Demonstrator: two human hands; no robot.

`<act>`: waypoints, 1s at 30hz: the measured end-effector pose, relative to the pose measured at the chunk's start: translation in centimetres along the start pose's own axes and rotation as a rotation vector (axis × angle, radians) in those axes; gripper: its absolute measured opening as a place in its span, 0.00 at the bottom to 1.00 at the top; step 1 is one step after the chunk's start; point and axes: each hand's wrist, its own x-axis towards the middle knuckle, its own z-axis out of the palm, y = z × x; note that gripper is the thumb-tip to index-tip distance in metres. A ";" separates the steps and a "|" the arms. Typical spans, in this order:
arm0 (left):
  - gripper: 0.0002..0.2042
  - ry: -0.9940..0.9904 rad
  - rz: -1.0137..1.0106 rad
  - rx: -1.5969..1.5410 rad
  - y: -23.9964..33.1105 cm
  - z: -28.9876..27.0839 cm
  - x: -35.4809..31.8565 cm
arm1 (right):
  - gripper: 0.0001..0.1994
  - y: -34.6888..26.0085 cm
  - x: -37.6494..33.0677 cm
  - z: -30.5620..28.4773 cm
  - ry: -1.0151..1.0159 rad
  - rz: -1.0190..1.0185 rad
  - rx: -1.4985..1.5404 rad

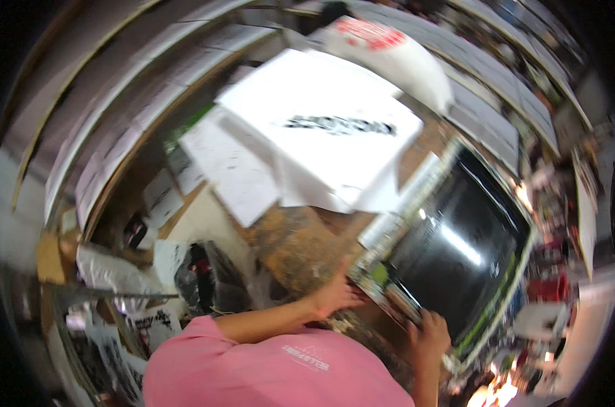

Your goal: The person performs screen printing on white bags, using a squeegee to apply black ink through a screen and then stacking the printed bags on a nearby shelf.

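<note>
A printing screen (470, 224) lies tilted at the right, its dark glossy mesh held in a pale, stained frame. Along its near left edge is a squeegee (404, 303) with a wooden-looking handle, and my right hand (430, 334) is closed on the end of it. Beside the frame's near left corner, my left hand (336, 296) has its fingers stretched and apart; whether they touch the frame I cannot tell. A white stack of printed sheets (321, 129), with black lettering on top, sits beyond both hands.
The worn brown table (287, 237) shows between the sheets and my left arm. Loose white paper (233, 163) lies left of the stack. A dark plastic bag (209, 275) is at the left. Behind stands a white sack (396, 57) with red print. Racks of sheets (158, 102) line the back.
</note>
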 end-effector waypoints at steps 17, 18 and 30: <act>0.65 -0.098 0.147 -0.020 -0.9 -2.0 -0.6 | 0.17 17.4 27.1 2.9 0.450 -0.134 -0.244; 0.65 -0.111 0.167 -0.050 -1.1 -2.3 -0.6 | 0.17 18.4 28.7 2.3 0.443 -0.145 -0.278; 0.55 -0.439 0.249 -0.060 -1.7 -5.5 0.4 | 0.23 22.7 34.0 0.1 0.362 -0.172 -0.290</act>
